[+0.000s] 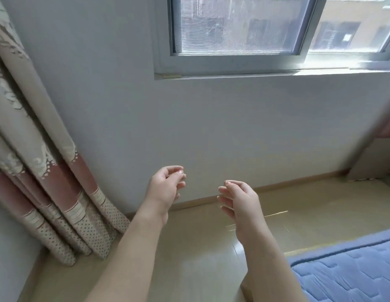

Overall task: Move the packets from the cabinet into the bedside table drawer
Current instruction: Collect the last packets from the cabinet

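Both my hands are raised in front of me, facing a grey wall under a window. My left hand (pixel 165 186) hangs with loosely curled fingers and holds nothing. My right hand (pixel 238 198) is a short way to its right, fingers relaxed and slightly bent, also holding nothing. The two hands are apart and touch no object. No packets, cabinet or bedside table drawer appear in this view.
A patterned beige and pink curtain (pixel 37 171) hangs at the left down to the floor. A window (pixel 237 29) is above. A blue quilted mattress (pixel 346 271) fills the lower right corner. Glossy beige floor tiles (pixel 200 247) lie below my arms.
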### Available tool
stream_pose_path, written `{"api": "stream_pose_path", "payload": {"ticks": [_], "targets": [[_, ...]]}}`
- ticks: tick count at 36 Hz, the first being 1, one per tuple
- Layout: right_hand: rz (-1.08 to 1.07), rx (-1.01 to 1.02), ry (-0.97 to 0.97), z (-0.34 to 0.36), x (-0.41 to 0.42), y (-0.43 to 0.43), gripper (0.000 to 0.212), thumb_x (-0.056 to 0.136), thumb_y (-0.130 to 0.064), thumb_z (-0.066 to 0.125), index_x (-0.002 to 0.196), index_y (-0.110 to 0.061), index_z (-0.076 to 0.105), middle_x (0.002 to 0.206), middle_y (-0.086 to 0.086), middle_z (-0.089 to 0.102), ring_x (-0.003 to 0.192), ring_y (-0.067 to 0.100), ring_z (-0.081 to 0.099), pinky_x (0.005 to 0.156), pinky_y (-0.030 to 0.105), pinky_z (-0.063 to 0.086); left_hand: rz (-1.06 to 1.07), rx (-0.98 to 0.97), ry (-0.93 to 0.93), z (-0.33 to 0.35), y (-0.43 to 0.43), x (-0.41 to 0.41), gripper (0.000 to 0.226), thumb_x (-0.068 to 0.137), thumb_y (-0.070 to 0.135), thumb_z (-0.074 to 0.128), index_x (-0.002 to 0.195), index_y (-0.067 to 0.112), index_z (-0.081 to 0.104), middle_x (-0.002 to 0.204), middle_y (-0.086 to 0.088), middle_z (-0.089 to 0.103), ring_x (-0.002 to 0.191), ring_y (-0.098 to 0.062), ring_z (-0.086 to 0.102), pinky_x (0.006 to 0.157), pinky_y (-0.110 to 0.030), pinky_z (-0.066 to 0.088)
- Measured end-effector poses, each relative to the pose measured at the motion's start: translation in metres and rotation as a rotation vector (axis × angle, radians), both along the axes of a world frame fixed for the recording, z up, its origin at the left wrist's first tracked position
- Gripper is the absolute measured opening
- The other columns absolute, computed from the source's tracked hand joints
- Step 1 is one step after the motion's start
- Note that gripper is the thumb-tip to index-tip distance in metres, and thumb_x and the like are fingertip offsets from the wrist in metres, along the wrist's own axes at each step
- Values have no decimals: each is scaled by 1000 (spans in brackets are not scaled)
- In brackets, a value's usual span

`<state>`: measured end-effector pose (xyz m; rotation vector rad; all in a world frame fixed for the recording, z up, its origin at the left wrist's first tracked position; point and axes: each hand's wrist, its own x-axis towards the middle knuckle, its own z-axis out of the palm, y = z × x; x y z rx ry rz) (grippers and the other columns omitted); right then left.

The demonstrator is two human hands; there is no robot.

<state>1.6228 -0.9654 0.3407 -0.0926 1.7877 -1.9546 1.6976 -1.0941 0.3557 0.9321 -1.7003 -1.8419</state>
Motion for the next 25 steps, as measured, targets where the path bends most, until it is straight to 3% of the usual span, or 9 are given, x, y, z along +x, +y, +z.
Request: {"api": "stream_pose_path", "payload": {"ticks": [9,15,25], "targets": [[-191,-20,-14,3,-158,-46,11,95,-19,50,91,-19,60,91,0,64,75,15,60,72,28,45,-237,-20,-27,11,-48,-194,15,97,17,47,92,25,59,93,4,65,86,-10,61,81,-30,45],[-370,7,-80,-21,-266,-26,12,95,-17,50,88,-18,59,89,2,64,73,16,59,72,30,45,-396,-2,-83,-2,-32,-317,15,97,17,47,93,25,60,94,3,66,86,-9,62,87,-35,47],[-545,-16,-22,-6,-464,43,11,96,-17,49,89,-19,58,90,1,64,75,16,59,71,30,46,-605,-29,-68,7,42,-532,16,95,15,50,91,27,60,95,6,65,83,-6,62,80,-27,46]]}}
